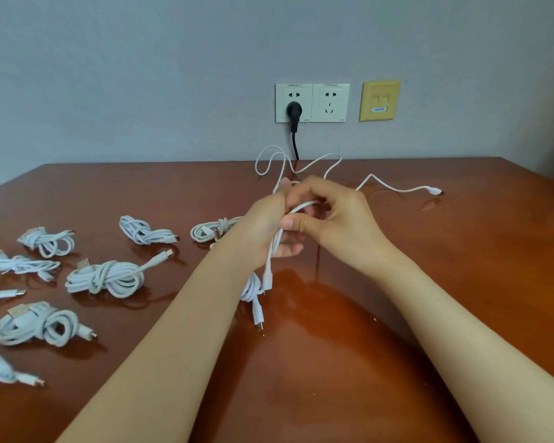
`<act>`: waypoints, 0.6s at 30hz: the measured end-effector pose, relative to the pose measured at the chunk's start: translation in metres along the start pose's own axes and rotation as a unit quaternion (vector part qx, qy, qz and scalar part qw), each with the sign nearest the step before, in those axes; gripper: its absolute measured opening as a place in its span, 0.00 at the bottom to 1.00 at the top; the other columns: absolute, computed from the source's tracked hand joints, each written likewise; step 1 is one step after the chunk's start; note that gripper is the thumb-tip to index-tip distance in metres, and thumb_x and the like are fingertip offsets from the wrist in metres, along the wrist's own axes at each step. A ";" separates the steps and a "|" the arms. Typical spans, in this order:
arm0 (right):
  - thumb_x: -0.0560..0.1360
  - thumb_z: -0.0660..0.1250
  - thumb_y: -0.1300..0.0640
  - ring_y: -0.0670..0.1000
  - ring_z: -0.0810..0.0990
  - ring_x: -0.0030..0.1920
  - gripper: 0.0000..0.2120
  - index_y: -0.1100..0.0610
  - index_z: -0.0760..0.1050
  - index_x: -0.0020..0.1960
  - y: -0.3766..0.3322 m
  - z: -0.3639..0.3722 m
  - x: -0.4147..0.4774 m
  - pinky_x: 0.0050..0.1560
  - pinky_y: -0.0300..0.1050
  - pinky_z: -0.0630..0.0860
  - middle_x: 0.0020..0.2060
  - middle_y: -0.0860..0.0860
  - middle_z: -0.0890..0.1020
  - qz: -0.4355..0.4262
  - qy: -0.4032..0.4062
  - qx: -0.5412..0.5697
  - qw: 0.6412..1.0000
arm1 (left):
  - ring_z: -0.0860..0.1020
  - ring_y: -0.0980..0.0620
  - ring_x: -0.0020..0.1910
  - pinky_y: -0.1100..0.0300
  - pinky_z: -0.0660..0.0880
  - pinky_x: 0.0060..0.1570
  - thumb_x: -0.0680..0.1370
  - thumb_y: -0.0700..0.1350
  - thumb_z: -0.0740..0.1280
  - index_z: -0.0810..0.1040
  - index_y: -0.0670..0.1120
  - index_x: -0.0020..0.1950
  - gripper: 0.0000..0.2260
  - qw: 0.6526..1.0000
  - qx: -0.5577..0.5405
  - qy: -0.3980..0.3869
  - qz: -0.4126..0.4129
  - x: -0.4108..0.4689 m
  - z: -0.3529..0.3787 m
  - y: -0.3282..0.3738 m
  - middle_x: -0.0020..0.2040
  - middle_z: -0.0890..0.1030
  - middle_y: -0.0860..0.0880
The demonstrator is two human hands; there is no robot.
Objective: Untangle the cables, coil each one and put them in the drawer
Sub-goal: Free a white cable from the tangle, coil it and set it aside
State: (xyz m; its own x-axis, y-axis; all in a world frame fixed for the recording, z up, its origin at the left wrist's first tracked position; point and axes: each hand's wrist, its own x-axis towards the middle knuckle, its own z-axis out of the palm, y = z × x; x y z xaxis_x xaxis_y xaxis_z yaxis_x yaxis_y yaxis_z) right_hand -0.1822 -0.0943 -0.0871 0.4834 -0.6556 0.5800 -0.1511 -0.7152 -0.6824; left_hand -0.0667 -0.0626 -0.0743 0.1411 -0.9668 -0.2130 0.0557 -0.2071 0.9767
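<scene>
White coiled cables (104, 278) on the brown table (461, 282): eight counted, spread from nine to eleven o'clock, plus a ninth bundle (251, 289) half hidden beneath the left forearm. At centre, one loose cable (400, 189) between two hands. Gripped in the left hand (266, 228), fingers curled round it, one end hanging below them towards six o'clock. Pinched in the right hand (339, 219) between thumb and bent fingers. Slack looping beyond the fingertips to twelve o'clock, far end lying at two o'clock. On the wall: two sockets (331, 102), one black plug (292, 111), one yellow plate (379, 100).
</scene>
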 end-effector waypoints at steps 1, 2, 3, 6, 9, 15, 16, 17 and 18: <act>0.65 0.77 0.57 0.42 0.69 0.31 0.16 0.47 0.69 0.40 0.000 -0.001 0.000 0.36 0.38 0.68 0.32 0.48 0.73 0.026 0.005 -0.002 1.000 | 0.73 0.57 0.21 0.66 0.73 0.27 0.80 0.63 0.50 0.75 0.47 0.36 0.26 1.000 -0.009 -0.021 -0.005 -0.003 0.002 0.000 0.24 0.75 0.53; 0.64 0.77 0.55 0.42 0.69 0.30 0.20 0.48 0.65 0.41 0.001 -0.002 0.001 0.34 0.38 0.68 0.32 0.46 0.73 0.049 0.011 -0.016 0.999 | 0.74 0.56 0.21 0.66 0.74 0.26 0.78 0.65 0.49 0.76 0.47 0.37 0.27 0.999 -0.011 -0.038 -0.013 -0.005 0.003 0.001 0.24 0.75 0.51; 0.63 0.78 0.54 0.42 0.69 0.29 0.22 0.48 0.62 0.41 0.002 -0.004 0.002 0.33 0.38 0.68 0.32 0.44 0.72 0.063 0.018 -0.038 0.997 | 0.73 0.55 0.21 0.66 0.72 0.24 0.77 0.67 0.48 0.76 0.47 0.37 0.29 0.998 -0.002 -0.053 -0.021 -0.006 0.003 0.001 0.24 0.75 0.50; 0.61 0.78 0.50 0.42 0.68 0.30 0.25 0.48 0.60 0.41 0.007 -0.010 0.003 0.31 0.35 0.65 0.36 0.45 0.71 0.094 0.020 -0.089 0.991 | 0.61 0.58 0.16 0.72 0.57 0.17 0.74 0.70 0.50 0.71 0.48 0.29 0.29 0.992 0.047 -0.105 -0.047 -0.008 0.004 -0.002 0.23 0.69 0.50; 0.63 0.78 0.52 0.40 0.65 0.30 0.22 0.49 0.63 0.40 0.011 -0.011 0.002 0.32 0.32 0.64 0.34 0.45 0.70 0.112 -0.015 -0.046 0.993 | 0.54 0.60 0.15 0.72 0.49 0.16 0.76 0.64 0.57 0.61 0.49 0.24 0.26 0.988 0.025 -0.143 -0.061 -0.007 0.003 -0.002 0.21 0.60 0.53; 0.75 0.66 0.54 0.49 0.72 0.33 0.06 0.54 0.71 0.42 0.025 -0.017 0.001 0.40 0.43 0.69 0.31 0.53 0.76 0.130 -0.028 0.099 0.986 | 0.54 0.60 0.14 0.71 0.49 0.15 0.78 0.58 0.58 0.74 0.49 0.33 0.19 0.989 -0.062 -0.127 -0.049 -0.003 -0.013 0.003 0.21 0.58 0.54; 0.75 0.65 0.55 0.49 0.72 0.33 0.06 0.53 0.72 0.40 0.027 -0.018 0.001 0.40 0.44 0.69 0.29 0.52 0.75 0.131 -0.020 0.091 0.987 | 0.54 0.60 0.14 0.71 0.50 0.15 0.78 0.58 0.58 0.74 0.47 0.38 0.18 0.990 -0.057 -0.119 -0.046 -0.002 -0.016 0.003 0.21 0.58 0.54; 0.77 0.64 0.57 0.49 0.71 0.32 0.08 0.52 0.72 0.39 0.030 -0.018 0.001 0.41 0.44 0.68 0.28 0.50 0.74 0.129 -0.005 0.075 0.989 | 0.55 0.60 0.14 0.71 0.51 0.15 0.79 0.58 0.58 0.74 0.46 0.41 0.17 0.991 -0.049 -0.115 -0.044 -0.002 -0.017 0.003 0.21 0.58 0.54; 0.77 0.64 0.60 0.48 0.70 0.33 0.10 0.51 0.72 0.37 0.031 -0.017 0.001 0.41 0.43 0.67 0.28 0.48 0.74 0.124 0.014 0.052 0.991 | 0.55 0.60 0.14 0.71 0.51 0.15 0.78 0.59 0.58 0.73 0.46 0.43 0.18 0.992 -0.034 -0.116 -0.046 -0.002 -0.018 0.003 0.21 0.58 0.54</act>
State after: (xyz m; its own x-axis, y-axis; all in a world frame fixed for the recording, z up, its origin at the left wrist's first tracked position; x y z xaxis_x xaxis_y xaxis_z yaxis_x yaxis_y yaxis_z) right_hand -0.2007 -0.1217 -0.1002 0.4186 -0.8151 0.4004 -0.1708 -0.5037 -0.8468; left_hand -0.0490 -0.0588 -0.0715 -0.0986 -0.9544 -0.2819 0.1249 -0.2929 0.9480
